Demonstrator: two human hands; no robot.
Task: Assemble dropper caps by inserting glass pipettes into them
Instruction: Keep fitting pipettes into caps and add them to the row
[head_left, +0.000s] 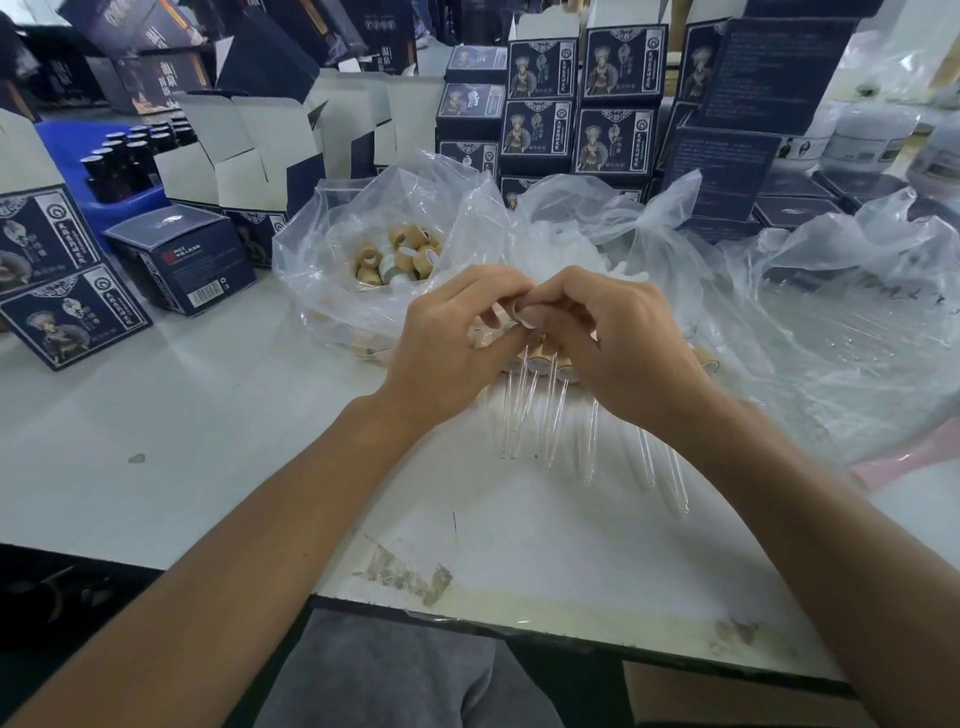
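1. Meanwhile, at a white worktable (208, 415), the left hand (452, 345) and right hand (618, 343) meet, curled fingers pinching one tan dropper cap (503, 313) between them, likely to seat a pipette; none shows in the cap.
2. Finished droppers (545, 395) lie in a row beneath the hands, glass tips toward the worker.
3. Behind, a clear plastic bag (332, 270) holds loose caps (397, 260).

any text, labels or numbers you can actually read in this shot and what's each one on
"PICC": small print beside a red mark on the top of the dark blue box lying left of the bag of caps.
Barcode on that box's lower side: digits too small to read.
Stacked illustrated boxes behind: vertical Chinese print, too blurred to read.
Large gold characters on the dark carton top left: too blurred to read.
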